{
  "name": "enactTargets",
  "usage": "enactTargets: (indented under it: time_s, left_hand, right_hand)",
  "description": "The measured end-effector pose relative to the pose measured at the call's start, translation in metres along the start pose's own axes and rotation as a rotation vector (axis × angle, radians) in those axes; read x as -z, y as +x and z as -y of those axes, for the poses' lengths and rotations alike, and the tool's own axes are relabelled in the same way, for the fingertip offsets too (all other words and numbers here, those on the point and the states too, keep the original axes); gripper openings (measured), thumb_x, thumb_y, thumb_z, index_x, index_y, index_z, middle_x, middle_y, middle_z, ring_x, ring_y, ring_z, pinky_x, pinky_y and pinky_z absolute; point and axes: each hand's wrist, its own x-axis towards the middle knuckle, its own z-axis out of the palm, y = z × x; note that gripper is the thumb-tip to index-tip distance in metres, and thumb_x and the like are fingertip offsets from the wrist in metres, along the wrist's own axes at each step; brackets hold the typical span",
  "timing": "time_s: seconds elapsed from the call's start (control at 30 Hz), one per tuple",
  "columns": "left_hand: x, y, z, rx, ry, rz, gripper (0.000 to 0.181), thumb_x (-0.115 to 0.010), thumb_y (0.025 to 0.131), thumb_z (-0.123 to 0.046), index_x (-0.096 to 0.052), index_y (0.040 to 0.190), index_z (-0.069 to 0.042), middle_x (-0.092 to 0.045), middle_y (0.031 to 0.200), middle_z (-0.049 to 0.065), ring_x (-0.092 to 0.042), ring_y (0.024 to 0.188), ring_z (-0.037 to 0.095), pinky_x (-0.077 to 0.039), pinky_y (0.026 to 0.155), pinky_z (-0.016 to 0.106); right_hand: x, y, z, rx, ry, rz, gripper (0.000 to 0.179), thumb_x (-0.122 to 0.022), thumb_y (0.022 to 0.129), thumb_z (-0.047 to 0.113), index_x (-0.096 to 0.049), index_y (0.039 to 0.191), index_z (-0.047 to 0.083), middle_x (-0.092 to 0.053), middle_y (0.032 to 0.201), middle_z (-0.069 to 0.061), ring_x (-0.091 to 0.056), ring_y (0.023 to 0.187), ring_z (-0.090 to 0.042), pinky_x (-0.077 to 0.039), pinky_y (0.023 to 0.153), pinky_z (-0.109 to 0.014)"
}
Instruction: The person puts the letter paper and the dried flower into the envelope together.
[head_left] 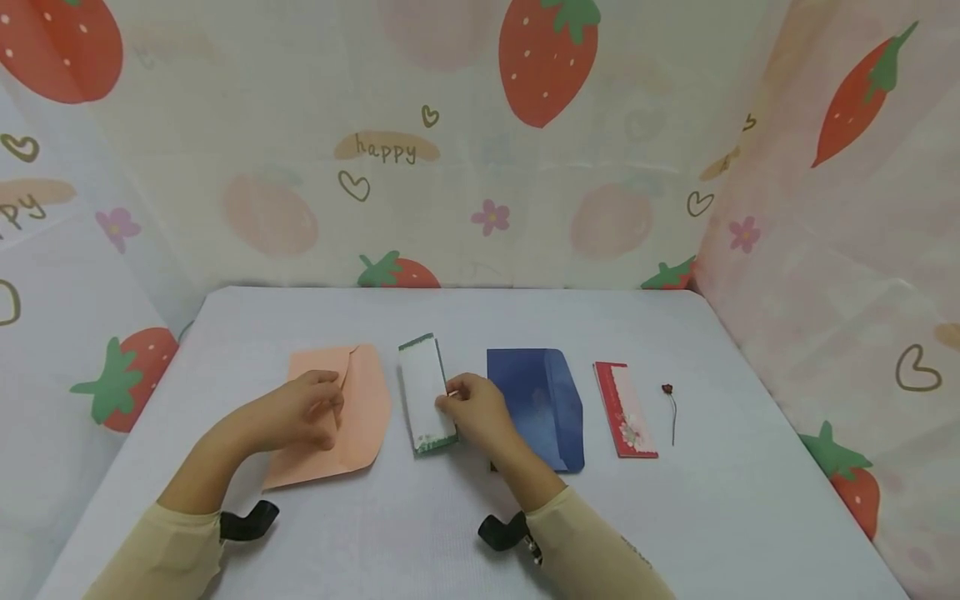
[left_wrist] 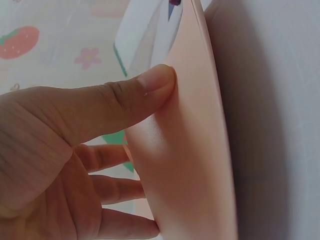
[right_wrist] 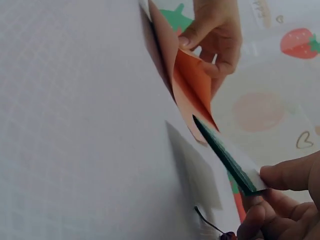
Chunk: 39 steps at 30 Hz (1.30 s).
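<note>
My left hand [head_left: 303, 408] is at the peach envelope [head_left: 367, 408] on the left of the table. In the left wrist view its thumb presses the paper, with the other fingers behind the edge. The right wrist view shows the envelope's mouth [right_wrist: 192, 75] spread apart there. My right hand [head_left: 480, 412] pinches the right edge of a white card [head_left: 423, 392] with green borders, tilted above the table. A small dried flower [right_wrist: 227, 236] with a dark stem shows beside the right fingers; whether they hold it, I cannot tell.
A navy blue envelope [head_left: 517, 392] lies right of the card, partly under my right wrist. Farther right are a red and pink card [head_left: 626, 412] and a dried flower [head_left: 667, 389] on a thin stem. Strawberry-printed cloth [head_left: 457, 208] surrounds the white table [head_left: 720, 517].
</note>
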Motion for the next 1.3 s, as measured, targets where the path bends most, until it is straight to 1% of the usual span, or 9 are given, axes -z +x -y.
enactTargets:
  time_s: [0.13,0.27,0.4,0.67,0.77,0.9,1.0,1.17,1.3]
  left_hand:
    - [0.000,0.001,0.000,-0.001,0.001,0.000,0.028,-0.086,0.080,-0.018,-0.063,0.096,-0.020,-0.040,0.153,0.029,-0.034,0.145,0.052,-0.037,0.112,0.062]
    - [-0.002,0.001,-0.001,0.002,-0.007,-0.003,0.028,-0.087,0.081,-0.020,-0.063,0.095,-0.020,-0.039,0.154,0.030,-0.033,0.145,0.054,-0.036,0.112,0.063]
    - [-0.005,0.002,-0.004,-0.004,-0.014,-0.001,0.029,-0.086,0.082,-0.024,-0.062,0.097,-0.021,-0.037,0.154,0.032,-0.034,0.144,0.055,-0.036,0.112,0.064]
    - [-0.013,0.006,-0.014,-0.007,-0.005,0.000,0.028,-0.085,0.084,-0.023,-0.061,0.098,-0.024,-0.035,0.157,0.032,-0.035,0.144,0.055,-0.037,0.112,0.064]
    - [-0.016,0.007,-0.018,-0.017,-0.004,0.006,0.027,-0.084,0.085,-0.024,-0.061,0.100,-0.023,-0.035,0.157,0.032,-0.035,0.144,0.055,-0.037,0.112,0.064]
    - [-0.021,0.009,-0.020,-0.038,0.013,0.002,0.028,-0.084,0.086,-0.024,-0.062,0.102,-0.021,-0.037,0.156,0.031,-0.036,0.144,0.054,-0.038,0.111,0.063]
    - [-0.023,0.010,-0.021,-0.052,0.036,-0.013,0.030,-0.083,0.086,-0.024,-0.063,0.107,-0.018,-0.039,0.155,0.031,-0.038,0.143,0.053,-0.039,0.111,0.062]
    - [-0.024,0.012,-0.022,-0.062,0.049,-0.023,0.029,-0.084,0.085,-0.023,-0.064,0.106,-0.018,-0.040,0.154,0.032,-0.038,0.143,0.053,-0.038,0.112,0.063]
    - [-0.024,0.011,-0.025,-0.055,0.046,-0.020,0.028,-0.084,0.085,-0.023,-0.060,0.099,-0.022,-0.040,0.154,0.031,-0.036,0.144,0.054,-0.037,0.112,0.064]
  right_hand:
    - [0.005,0.001,0.001,-0.020,0.084,-0.006,0.038,-0.077,0.091,0.016,-0.065,0.126,0.008,-0.068,0.089,-0.005,-0.060,0.075,-0.016,-0.048,0.063,-0.029]
    - [0.008,0.001,0.000,-0.034,0.102,0.006,0.048,-0.076,0.091,0.017,-0.062,0.136,0.007,-0.070,0.096,-0.006,-0.063,0.083,-0.017,-0.051,0.068,-0.030]
    - [0.011,0.001,-0.002,-0.021,0.068,0.017,0.037,-0.074,0.094,0.021,-0.069,0.128,0.007,-0.071,0.104,-0.006,-0.065,0.094,-0.018,-0.054,0.077,-0.034]
    - [0.011,0.001,0.001,-0.029,0.090,-0.010,0.024,-0.073,0.094,0.020,-0.077,0.115,0.009,-0.072,0.095,-0.004,-0.066,0.088,-0.015,-0.053,0.075,-0.030]
    - [0.009,0.000,0.001,-0.041,0.081,-0.013,0.023,-0.074,0.094,0.021,-0.077,0.113,0.010,-0.073,0.097,-0.004,-0.067,0.092,-0.017,-0.055,0.078,-0.033]
    - [0.005,-0.004,-0.001,-0.036,0.031,0.028,0.021,-0.074,0.093,0.024,-0.079,0.110,0.013,-0.075,0.107,-0.005,-0.068,0.104,-0.020,-0.056,0.085,-0.039]
    - [0.001,-0.006,-0.001,-0.006,-0.041,0.079,0.018,-0.075,0.092,0.027,-0.081,0.104,0.015,-0.075,0.107,-0.001,-0.068,0.105,-0.019,-0.056,0.085,-0.039]
    - [-0.002,-0.009,0.000,0.055,-0.189,0.134,0.010,-0.075,0.090,0.024,-0.080,0.089,0.015,-0.072,0.089,0.004,-0.064,0.084,-0.014,-0.053,0.071,-0.032]
    - [-0.001,-0.009,0.002,0.055,-0.241,0.148,0.011,-0.072,0.093,0.022,-0.077,0.090,0.012,-0.068,0.080,0.003,-0.060,0.072,-0.013,-0.049,0.061,-0.030]
